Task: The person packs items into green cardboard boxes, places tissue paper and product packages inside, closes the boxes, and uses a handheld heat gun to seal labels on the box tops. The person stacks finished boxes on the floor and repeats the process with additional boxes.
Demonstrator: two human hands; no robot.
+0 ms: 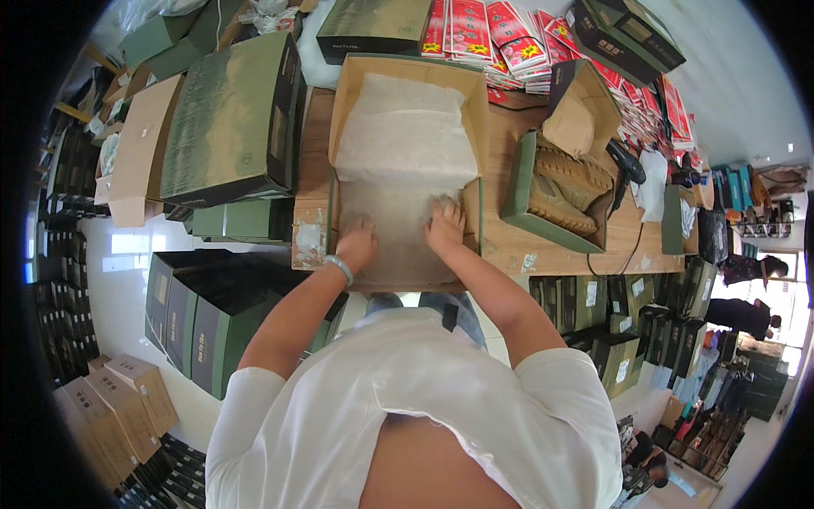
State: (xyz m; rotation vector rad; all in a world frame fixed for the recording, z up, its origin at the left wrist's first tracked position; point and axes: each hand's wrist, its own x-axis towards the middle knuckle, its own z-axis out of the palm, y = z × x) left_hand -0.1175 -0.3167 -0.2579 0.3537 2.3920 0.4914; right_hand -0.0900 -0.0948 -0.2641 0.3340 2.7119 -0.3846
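Observation:
Straight before me lies an open cardboard shoe box (480,212), green outside and brown inside, its lid tipped back on the far side. Thin pale wrapping paper (403,140) covers the inside, running up over the lid. My left hand (358,243), with a bracelet at the wrist, rests on the paper by the box's left wall, fingers stretched forward. Near the right wall my right hand (445,226) lies flat on the same paper, fingers spread. Neither hand grips anything. What lies under the paper, if anything, is hidden.
To the right, an open box (519,182) holds brown boots (566,191), beside a black hair dryer (626,170) with a cord. Red printed packets (466,30) pile up at the back. Large green boxes (229,119) stack at the left. The wooden table (500,246) ends near my waist.

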